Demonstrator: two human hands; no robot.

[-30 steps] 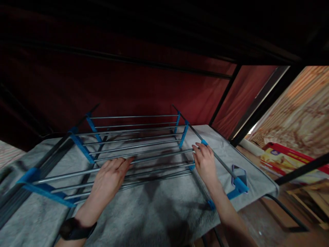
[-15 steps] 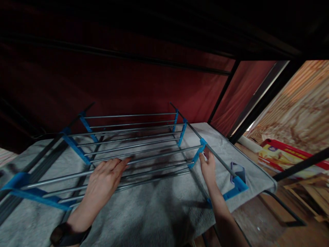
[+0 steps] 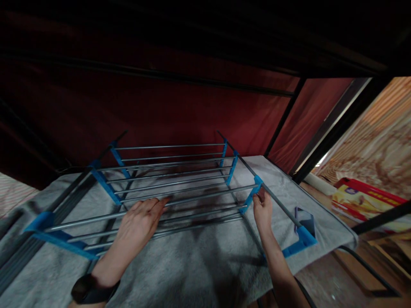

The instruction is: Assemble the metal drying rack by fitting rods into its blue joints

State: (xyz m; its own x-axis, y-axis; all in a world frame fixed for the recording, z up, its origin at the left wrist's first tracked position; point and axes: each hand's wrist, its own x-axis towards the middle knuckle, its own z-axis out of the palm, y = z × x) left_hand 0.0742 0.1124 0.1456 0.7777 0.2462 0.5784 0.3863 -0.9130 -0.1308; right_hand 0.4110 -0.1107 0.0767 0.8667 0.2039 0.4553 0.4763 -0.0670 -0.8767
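Observation:
A metal rack with grey rods (image 3: 189, 199) and blue plastic brackets (image 3: 249, 200) lies across a grey cloth-covered table (image 3: 180, 265). My left hand (image 3: 141, 220), wearing a dark wristband, rests over the front rods left of the middle, its fingers bent over the top rod and its thumb hidden. At the right side, my right hand (image 3: 262, 209) is closed beside a blue bracket, just below the dark side bar (image 3: 279, 203). Thumb and fingers meet there; whatever is between them is too small to make out.
A phone (image 3: 306, 221) lies on the cloth behind the blue corner piece (image 3: 302, 244). Dark frame posts (image 3: 337, 128) and a red sheet (image 3: 167, 107) surround the table. A red and yellow box (image 3: 362, 201) sits beyond its right edge.
The whole scene has shifted slightly right and down as my head turned a little. Both hands keep their places on the rack; the right fingers have curled slightly by the bracket.

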